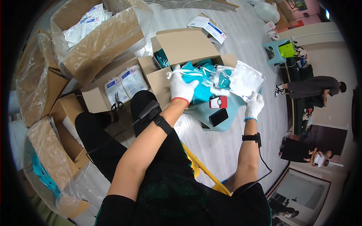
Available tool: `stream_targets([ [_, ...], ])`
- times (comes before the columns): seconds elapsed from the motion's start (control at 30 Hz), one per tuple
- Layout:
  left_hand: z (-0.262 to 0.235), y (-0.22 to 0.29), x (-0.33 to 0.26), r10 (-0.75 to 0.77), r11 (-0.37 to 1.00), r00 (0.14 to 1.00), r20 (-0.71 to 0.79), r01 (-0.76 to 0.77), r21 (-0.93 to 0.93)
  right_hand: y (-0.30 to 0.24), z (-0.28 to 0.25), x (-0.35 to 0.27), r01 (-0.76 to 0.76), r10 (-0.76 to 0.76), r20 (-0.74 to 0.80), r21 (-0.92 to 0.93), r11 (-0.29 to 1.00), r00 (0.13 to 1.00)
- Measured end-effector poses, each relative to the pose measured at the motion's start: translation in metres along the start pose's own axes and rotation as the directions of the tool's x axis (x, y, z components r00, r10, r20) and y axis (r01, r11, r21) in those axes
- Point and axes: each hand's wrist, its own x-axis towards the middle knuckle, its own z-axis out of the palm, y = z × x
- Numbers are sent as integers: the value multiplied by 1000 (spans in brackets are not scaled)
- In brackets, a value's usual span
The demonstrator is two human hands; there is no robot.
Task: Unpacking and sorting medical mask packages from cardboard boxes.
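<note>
My left hand [183,86], in a white glove with a red cuff, is at a teal cloth item [200,88] with white cords, its fingers and thumb around the edge. More teal pieces lie in the open cardboard box [184,47] behind. To the right, my right hand [254,106], gloved in white with a blue cuff, pinches the lower edge of a clear plastic bag [246,80], which looks whitish. A second clear packet [223,77] with teal inside lies between the hands. Below them, a red-and-white small box [218,102] and a black phone [218,117] rest on a pale blue stool [230,122].
Left of the box, another carton [96,94] holds printed white packets [134,80]; black scissors [117,103] lie by it. A large plastic-lined carton [102,43] stands at the far left. People [315,89] are at the right, near a blue stool [277,49].
</note>
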Motion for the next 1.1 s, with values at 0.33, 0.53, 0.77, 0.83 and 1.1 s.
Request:
stream_targets([
  [0.33,-14,6,19,132,930,954,270,-214,300,23,-11,11,-154,161,1,313,937,987],
  [0.53,3,42,7,311,719,910,274,-414,558,9,-14,1,-119,98,77,355,927,992],
  [0.77,37,10,28,-67,998,871,487,57,35,-31,-1,-18,-20,-38,130,423,906,991],
  [0.83,35,-5,27,-52,974,858,511,157,-165,-31,-1,-21,-3,-50,156,320,947,986],
  [1.1,3,9,0,-110,806,917,382,308,-505,-8,4,-24,-35,-53,214,390,920,975],
])
